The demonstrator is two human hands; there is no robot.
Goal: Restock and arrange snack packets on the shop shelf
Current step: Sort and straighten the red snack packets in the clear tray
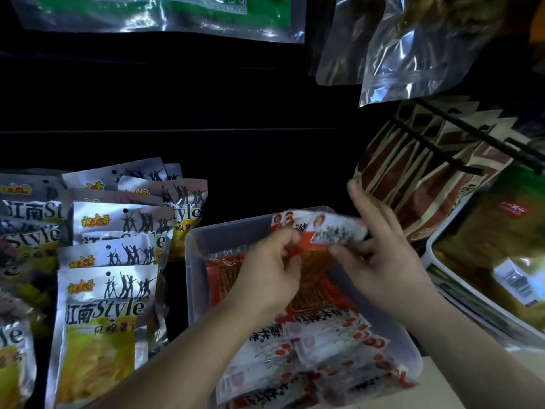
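Now you are holding the small red-and-white foil snack packet (327,231) crosswise over the clear plastic bin (193,261) — left hand (271,261) fingers pinching its left end, right hand (383,255) fingers pinching its right.

black wire peg hooks (436,148) at upper right, beige cardboard surface (442,388) at bottom right

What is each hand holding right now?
Left hand: pinches the packet.
Right hand: pinches the same packet, index finger straight.
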